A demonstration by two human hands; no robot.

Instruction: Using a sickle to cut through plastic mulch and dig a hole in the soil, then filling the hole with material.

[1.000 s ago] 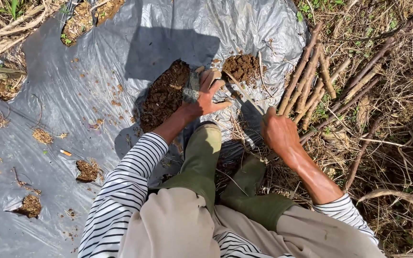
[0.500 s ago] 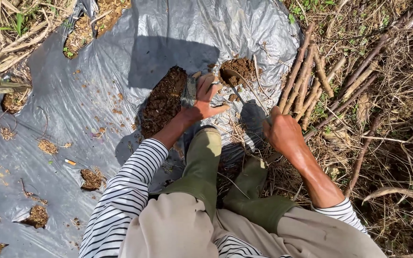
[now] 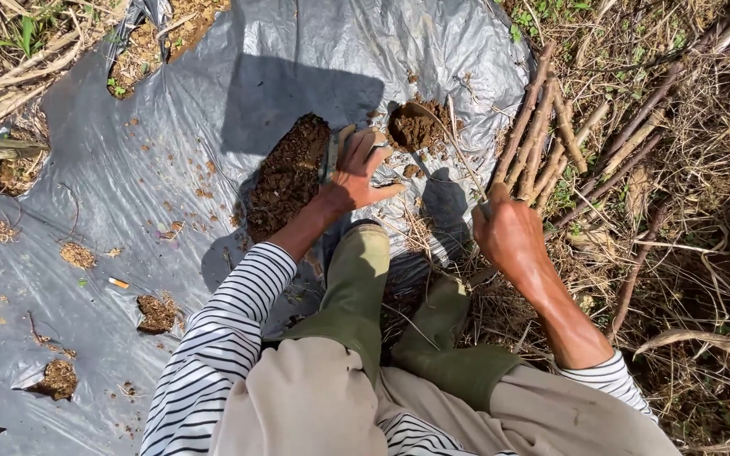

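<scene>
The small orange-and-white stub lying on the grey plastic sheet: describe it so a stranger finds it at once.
Start on the grey plastic sheet covering the ground. Go left of the striped sleeve, between two small clods of brown soil. The small orange-and-white stub lies there: the only smooth, brightly coloured bit among crumbly dirt.

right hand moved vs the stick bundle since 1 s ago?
Yes. The right hand has shifted up toward the stick bundle; its fingers now reach the lower stick ends.
</scene>
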